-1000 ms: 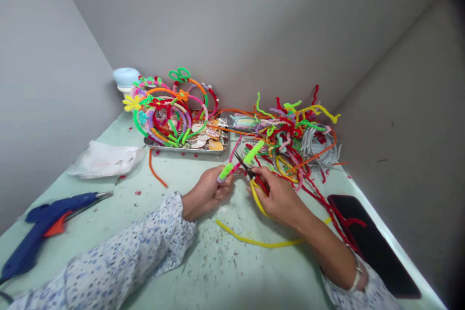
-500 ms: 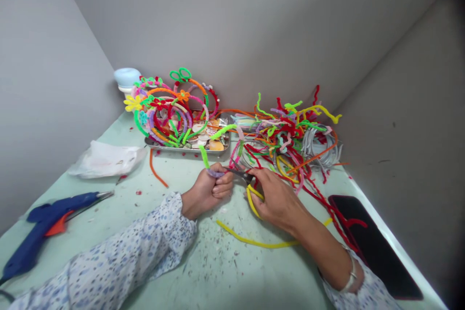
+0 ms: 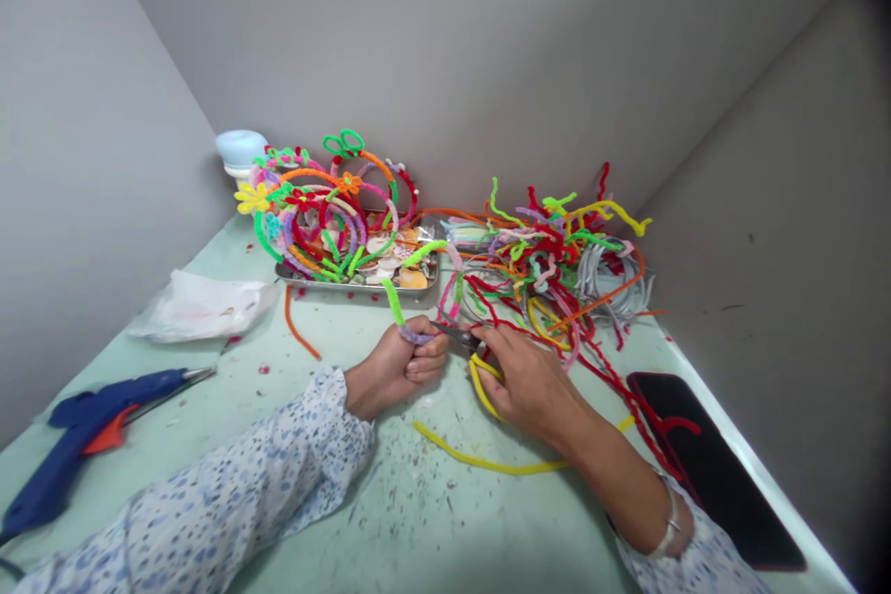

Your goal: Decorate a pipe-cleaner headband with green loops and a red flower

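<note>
My left hand (image 3: 404, 369) is closed in a fist around a thin headband wrapped in fuzzy pipe cleaner. Purple wrapping (image 3: 416, 335) shows at the fist, and a bright green stretch (image 3: 393, 302) rises above it. Farther up, green, pink and more green sections curve round. In my right hand (image 3: 525, 380) is a pair of scissors, with yellow handles (image 3: 483, 390) in the fingers and dark blades (image 3: 456, 334) pointing left. The blade tips reach the left fist beside the wrapping; whether they touch it I cannot tell. A loose yellow pipe cleaner (image 3: 487, 464) lies below the hands.
A metal tray (image 3: 362, 286) bears finished headbands and small pieces. Tangled pipe cleaners (image 3: 549, 241) and a silver wire coil (image 3: 613, 283) sit back right. At left are a blue glue gun (image 3: 104, 408) and a plastic bag (image 3: 205, 306). A dark phone (image 3: 724, 473) lies right.
Almost nothing differs. The whole view has shifted slightly, and both hands keep the same hold on the headband and scissors.
</note>
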A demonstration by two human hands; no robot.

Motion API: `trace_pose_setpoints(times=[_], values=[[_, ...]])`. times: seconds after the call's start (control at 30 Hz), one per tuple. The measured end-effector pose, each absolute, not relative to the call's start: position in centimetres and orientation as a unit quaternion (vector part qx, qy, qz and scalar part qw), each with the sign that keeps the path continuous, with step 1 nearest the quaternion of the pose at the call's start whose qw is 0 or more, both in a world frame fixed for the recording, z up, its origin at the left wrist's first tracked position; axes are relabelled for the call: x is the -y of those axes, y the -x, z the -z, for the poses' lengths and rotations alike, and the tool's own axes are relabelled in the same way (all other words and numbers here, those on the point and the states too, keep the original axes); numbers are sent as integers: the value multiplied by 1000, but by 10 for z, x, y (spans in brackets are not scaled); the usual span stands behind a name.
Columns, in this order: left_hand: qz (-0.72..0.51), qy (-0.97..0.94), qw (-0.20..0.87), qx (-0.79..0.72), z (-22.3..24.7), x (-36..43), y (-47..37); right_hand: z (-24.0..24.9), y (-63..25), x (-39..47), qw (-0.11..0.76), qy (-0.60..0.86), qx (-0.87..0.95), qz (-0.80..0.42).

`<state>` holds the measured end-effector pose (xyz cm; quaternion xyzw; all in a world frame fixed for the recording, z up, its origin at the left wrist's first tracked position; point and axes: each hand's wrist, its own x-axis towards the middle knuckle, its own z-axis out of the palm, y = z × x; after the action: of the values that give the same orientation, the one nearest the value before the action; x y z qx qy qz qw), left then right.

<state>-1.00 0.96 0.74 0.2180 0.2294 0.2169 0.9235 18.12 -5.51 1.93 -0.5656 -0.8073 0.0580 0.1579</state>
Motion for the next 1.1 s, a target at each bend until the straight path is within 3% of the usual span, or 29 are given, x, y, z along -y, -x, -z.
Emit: trace_pose_setpoints(times=[1.1], values=[[-210,-249,903,-279,-9,-10,6,-24,-180,58,145,572,807,-29]])
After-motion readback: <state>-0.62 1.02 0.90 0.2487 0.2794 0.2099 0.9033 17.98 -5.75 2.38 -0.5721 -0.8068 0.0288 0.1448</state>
